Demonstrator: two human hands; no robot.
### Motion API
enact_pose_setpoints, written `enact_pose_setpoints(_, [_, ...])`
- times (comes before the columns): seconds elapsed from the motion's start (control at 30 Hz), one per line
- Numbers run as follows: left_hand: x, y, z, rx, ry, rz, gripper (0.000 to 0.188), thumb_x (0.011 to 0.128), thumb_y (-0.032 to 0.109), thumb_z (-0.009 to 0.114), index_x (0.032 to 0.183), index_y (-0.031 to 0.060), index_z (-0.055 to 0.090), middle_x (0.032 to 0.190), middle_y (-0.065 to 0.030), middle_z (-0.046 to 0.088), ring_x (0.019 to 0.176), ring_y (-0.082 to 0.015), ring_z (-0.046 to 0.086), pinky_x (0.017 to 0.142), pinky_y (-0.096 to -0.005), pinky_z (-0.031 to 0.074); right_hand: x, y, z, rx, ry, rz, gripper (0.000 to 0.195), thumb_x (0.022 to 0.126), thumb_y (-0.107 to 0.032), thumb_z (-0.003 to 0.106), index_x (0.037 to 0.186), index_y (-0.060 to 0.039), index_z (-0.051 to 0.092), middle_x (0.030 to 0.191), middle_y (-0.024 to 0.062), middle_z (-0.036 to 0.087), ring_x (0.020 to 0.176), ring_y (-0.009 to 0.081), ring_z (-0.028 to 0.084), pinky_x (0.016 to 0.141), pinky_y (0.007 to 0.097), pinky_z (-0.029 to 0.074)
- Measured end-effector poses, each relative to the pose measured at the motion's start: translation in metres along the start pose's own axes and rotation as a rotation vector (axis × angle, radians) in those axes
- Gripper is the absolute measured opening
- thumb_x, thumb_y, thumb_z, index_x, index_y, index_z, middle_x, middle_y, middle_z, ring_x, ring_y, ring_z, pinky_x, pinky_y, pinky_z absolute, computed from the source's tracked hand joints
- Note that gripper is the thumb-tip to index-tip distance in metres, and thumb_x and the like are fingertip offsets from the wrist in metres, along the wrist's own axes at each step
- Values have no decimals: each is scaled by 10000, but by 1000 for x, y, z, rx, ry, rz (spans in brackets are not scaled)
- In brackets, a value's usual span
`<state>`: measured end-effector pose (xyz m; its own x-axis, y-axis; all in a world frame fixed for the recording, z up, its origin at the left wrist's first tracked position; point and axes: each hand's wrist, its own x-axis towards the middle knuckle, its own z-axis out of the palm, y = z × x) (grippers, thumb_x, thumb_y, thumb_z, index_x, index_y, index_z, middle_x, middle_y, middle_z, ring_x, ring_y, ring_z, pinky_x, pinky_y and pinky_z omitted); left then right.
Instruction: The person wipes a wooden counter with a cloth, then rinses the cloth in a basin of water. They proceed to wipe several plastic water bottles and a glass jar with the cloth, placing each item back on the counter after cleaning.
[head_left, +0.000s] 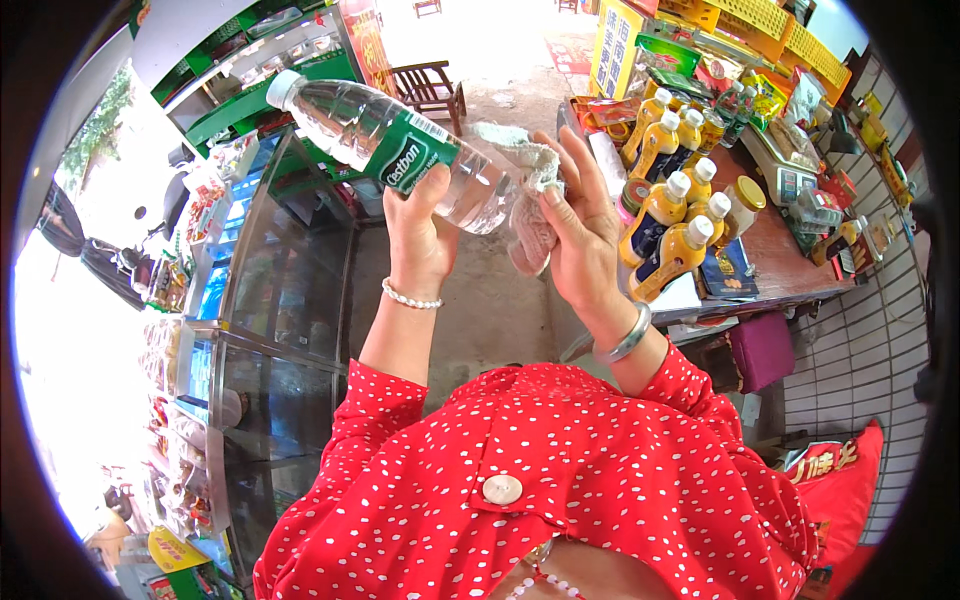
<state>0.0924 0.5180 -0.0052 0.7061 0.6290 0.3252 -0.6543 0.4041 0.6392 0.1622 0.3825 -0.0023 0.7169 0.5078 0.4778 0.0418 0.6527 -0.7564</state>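
A clear plastic Cestbon water bottle (401, 150) with a green label lies tilted in the air, its pale cap up at the left. My left hand (421, 232) grips it around the lower half, thumb across the label's edge. Beside the bottle's base, my right hand (589, 217) pinches a crumpled, greyish-white cloth (534, 202) between thumb and fingers. The cloth is very close to the base; whether they touch, I cannot tell.
At the right, a brown table (765, 262) holds several yellow-orange drink bottles (664, 206), a glass jar (742, 210) and a weighing scale (784, 169). A glass display case (285, 262) stands left. Ahead is a wooden chair (431, 90); a purple-covered seat (761, 351) sits beside the table.
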Motion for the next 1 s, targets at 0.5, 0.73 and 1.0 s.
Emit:
enact_pose_setpoints(0.5, [-24,7,-18,117,-51,-139,575,772,165,718,1270,11,476,1204,-117,587,1079,-275,600,921,-454,511,3,21,6,-305,60,117,257,975,-46,459,1221,-32,531,1016,26,600,820,87,584,688,208,497])
enact_pose_setpoints(0.73, [-59,-1,-34,8,-173,-393,753,638,213,806,1292,52,468,1174,-60,589,1063,-190,583,909,-355,496,-1,34,2,-234,-150,296,276,987,-76,441,1238,3,523,1223,78,565,1148,161,517,958,280,409])
enact_pose_setpoints(1.0, [-59,-2,-22,274,-234,-356,601,672,196,776,1184,-17,543,955,-94,668,835,-188,655,796,-325,527,10,2,-21,-331,-117,112,753,816,-173,712,1444,-77,309,1448,145,365,1368,228,305,1090,388,270])
